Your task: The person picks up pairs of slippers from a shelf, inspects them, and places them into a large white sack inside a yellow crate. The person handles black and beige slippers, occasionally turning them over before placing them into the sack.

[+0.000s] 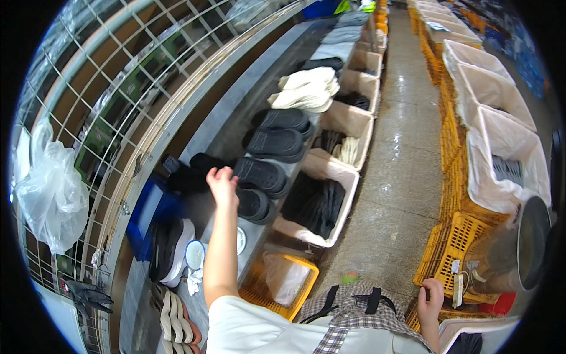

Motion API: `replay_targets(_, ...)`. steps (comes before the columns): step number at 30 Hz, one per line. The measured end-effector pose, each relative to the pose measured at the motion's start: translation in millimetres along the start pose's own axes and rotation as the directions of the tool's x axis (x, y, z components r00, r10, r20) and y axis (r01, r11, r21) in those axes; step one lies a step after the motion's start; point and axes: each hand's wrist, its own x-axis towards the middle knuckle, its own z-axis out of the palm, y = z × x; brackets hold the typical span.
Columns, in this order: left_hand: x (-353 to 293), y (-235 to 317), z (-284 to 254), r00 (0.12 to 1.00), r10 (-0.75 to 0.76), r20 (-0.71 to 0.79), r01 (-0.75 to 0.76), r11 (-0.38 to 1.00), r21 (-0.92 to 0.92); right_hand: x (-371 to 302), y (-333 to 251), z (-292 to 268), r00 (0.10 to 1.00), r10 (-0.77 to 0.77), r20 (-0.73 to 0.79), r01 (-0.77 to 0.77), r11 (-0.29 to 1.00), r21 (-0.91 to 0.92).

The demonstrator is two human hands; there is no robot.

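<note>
My left hand [223, 187] reaches out over the grey bench, its fingers partly bent and apart, with nothing visible in them. Just right of it lie several black shoe soles [259, 176] in a row of small stacks. Dark, blurred pieces [197, 172] sit just beyond its fingertips on the left; their kind is unclear. Farther along the bench rests a pile of cream soles [306, 88]. Low on the right, my right hand [431, 296] hangs beside a yellow plastic crate [460, 239], fingers loosely bent and nothing seen in them.
Lined bins [354, 177] holding soles stand along the bench's right side. Across the wet-looking aisle [401, 147] are more lined crates [501, 147] and a large cylindrical container [510, 251]. Wire mesh [147, 71] with a hanging plastic bag [50, 189] borders the left.
</note>
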Motion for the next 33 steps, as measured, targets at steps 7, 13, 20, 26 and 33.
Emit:
replay_targets(7, 140, -54, -124, 0.813, -0.021, -0.582, 0.248, 0.917, 0.314, 50, -31, 82, 0.976, -0.02, 0.218, 0.024, 1.0, -0.012)
replay_targets(13, 180, -58, -118, 0.88, 0.131, -0.457, 0.441, 0.133, 0.887, 82, -46, 112, 0.945, -0.003, 0.327, 0.026, 0.998, -0.063)
replay_targets(20, 203, -89, -115, 0.845, 0.12, -0.522, 0.516, 0.079, 0.853, 106, -53, 139, 0.897, 0.012, 0.441, 0.029, 0.996, -0.086)
replay_targets(26, 223, -98, -161, 0.781, 0.279, -0.559, 0.514, 0.222, 0.829, 111, -54, 151, 0.874, -0.023, 0.486, 0.055, 0.997, -0.052)
replay_targets(33, 246, -63, -136, 0.722, 0.356, -0.593, 0.027, 0.843, 0.538, 149, -62, 170, 0.843, -0.2, 0.498, 0.245, 0.969, -0.026)
